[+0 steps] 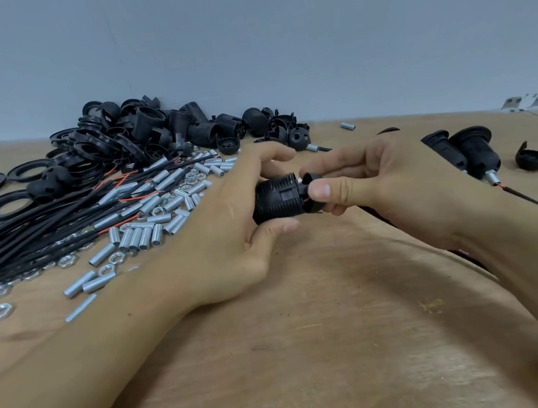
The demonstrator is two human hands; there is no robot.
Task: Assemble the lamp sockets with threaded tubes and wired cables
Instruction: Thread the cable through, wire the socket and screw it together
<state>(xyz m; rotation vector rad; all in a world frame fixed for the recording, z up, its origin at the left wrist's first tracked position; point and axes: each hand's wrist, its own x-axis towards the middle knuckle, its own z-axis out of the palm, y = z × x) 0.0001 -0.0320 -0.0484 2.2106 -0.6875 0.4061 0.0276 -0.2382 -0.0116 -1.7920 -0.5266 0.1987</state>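
Left hand (229, 230): fingers curled round black ribbed plastic socket barrel (276, 201); right hand (371, 182): fingers pinch black plastic cap (311, 194) at barrel's 3 o'clock

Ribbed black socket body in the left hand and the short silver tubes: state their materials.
Ribbed black socket body: apparently moulded plastic, matt to slightly glossy, with crisp moulded ridges. Short silver tubes: likely plated steel, bright grey sheen and fine threading; the exact metal can't be told.
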